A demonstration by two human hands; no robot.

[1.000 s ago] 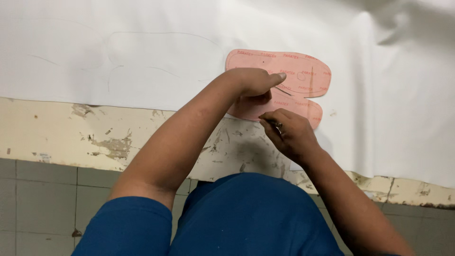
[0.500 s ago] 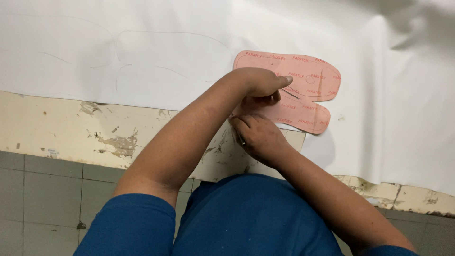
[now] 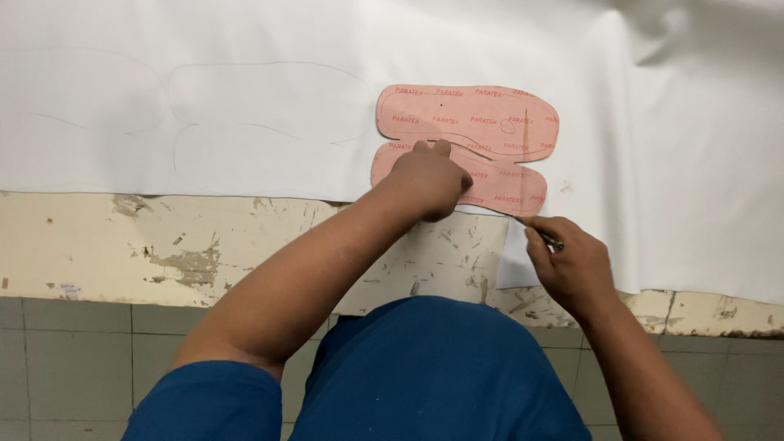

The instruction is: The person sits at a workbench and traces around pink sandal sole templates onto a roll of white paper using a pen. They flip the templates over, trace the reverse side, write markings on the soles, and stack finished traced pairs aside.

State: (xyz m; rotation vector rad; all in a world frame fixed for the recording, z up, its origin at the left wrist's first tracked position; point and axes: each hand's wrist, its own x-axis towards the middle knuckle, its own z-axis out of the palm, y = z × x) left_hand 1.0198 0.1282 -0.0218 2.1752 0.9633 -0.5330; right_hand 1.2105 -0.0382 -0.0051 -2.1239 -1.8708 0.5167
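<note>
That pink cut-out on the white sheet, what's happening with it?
A person in a blue top is leaning over a worn, chipped bench. The left hand presses a pink shoe-sole-shaped template flat on a large white sheet. The right hand holds a thin pen-like tool at the template's lower right edge. Faint traced outlines of a similar shape show on the sheet to the left.

A cutting workshop: scarred worktable [image 3: 245, 245], white sheet material [image 3: 245, 49], pink sole template [image 3: 474, 122].
</note>
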